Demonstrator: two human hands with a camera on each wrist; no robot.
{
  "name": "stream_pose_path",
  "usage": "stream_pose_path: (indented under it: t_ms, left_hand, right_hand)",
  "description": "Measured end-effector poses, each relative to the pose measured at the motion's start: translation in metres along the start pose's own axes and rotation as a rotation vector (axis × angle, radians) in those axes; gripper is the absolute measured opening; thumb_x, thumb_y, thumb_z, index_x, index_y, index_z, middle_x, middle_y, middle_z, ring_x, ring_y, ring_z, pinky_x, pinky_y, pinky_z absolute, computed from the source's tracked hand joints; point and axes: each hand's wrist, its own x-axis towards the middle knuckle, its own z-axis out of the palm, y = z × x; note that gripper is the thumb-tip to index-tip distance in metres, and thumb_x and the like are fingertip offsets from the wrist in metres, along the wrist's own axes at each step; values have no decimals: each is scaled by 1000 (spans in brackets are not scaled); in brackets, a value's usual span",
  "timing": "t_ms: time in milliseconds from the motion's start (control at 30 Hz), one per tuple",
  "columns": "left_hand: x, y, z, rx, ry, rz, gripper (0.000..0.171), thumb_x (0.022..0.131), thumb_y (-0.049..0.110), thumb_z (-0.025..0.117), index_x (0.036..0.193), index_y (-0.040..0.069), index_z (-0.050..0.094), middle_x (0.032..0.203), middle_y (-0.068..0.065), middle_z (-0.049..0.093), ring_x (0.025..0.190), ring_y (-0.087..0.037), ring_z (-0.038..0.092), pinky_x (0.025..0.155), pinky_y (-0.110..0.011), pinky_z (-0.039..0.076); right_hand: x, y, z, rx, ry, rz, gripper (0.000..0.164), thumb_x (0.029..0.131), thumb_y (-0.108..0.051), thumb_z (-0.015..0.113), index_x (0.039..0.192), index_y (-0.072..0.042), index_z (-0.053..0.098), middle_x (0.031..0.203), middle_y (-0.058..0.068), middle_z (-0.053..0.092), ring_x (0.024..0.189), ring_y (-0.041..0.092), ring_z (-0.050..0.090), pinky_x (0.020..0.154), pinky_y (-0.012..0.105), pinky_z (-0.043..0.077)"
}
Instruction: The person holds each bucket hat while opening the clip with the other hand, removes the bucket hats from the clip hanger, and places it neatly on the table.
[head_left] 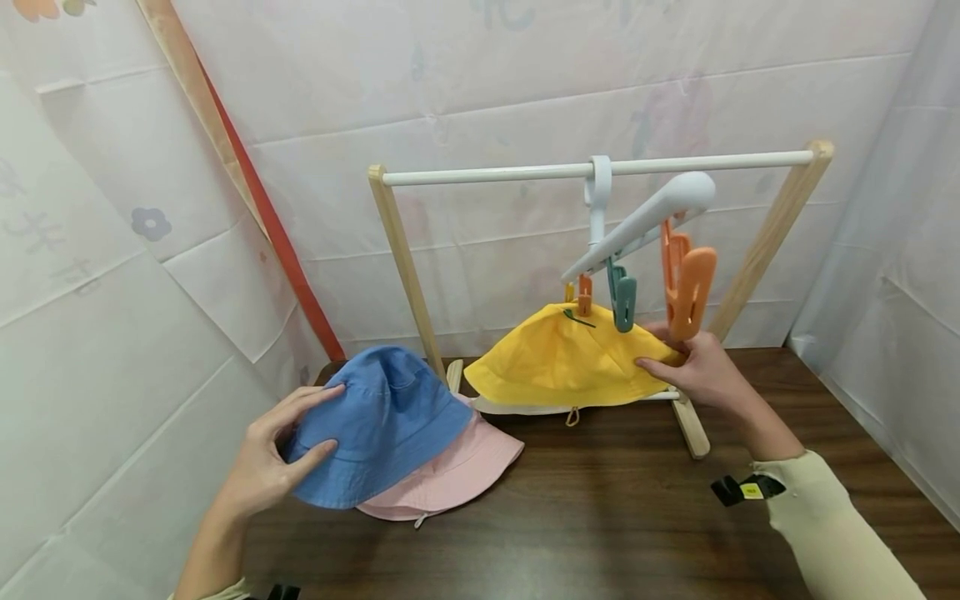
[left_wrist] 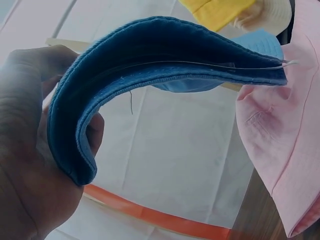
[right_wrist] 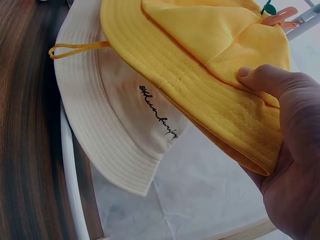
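Observation:
My left hand grips a blue bucket hat by its left side, thumb in front; in the left wrist view the brim of the blue hat is folded into a curve. A pink bucket hat lies partly hidden behind it. On the right, my right hand pinches the brim of a yellow bucket hat, its thumb on the outer face. That hat hangs from a white clip hanger, with an orange clip at its crown. Behind it shows a cream hat with black script.
The hanger hooks over the white bar of a wooden-legged rack. Green and orange clips hang toward me. The dark wooden table meets pale cloth walls, with a red strip at left.

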Motion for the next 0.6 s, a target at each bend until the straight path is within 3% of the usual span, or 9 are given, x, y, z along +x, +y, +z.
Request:
stream_pose_path:
  t_ms: [167, 333, 467, 600]
  left_hand:
    - [0, 0, -5, -51, -27, 9, 70, 79, -31, 76, 146, -12, 66, 147, 14, 69, 135, 1, 65, 113, -9, 48]
    - [-3, 0, -11, -91, -45, -30, 69, 82, -31, 73, 148, -13, 64, 148, 14, 69, 134, 1, 65, 112, -8, 49]
    - [-5, -3, -15, -93, -59, -49, 68, 83, -30, 73, 148, -13, 63, 149, 14, 69, 135, 2, 64, 112, -7, 49]
    - [-6, -8, -18, -140, -82, -56, 68, 84, -30, 72, 149, -15, 61, 151, 12, 69, 140, 1, 63, 114, -8, 48]
  right_hand:
    - [-1, 1, 1, 1, 1, -18, 36, 95, 10, 82, 129, 0, 76, 111, 16, 80, 83, -2, 70, 70, 18, 59]
    - [-1, 1, 1, -22, 16, -29, 32, 95, 11, 82, 124, 0, 76, 103, 11, 77, 74, -1, 64, 62, 19, 55]
    - [-2, 0, 0, -26, 21, -12, 32, 95, 11, 82, 124, -1, 76, 100, 4, 76, 72, 0, 62, 60, 20, 53]
    - [-2, 0, 0, -16, 14, -6, 31, 96, 10, 81, 124, -1, 76, 100, 5, 76, 72, 0, 63, 60, 20, 54]
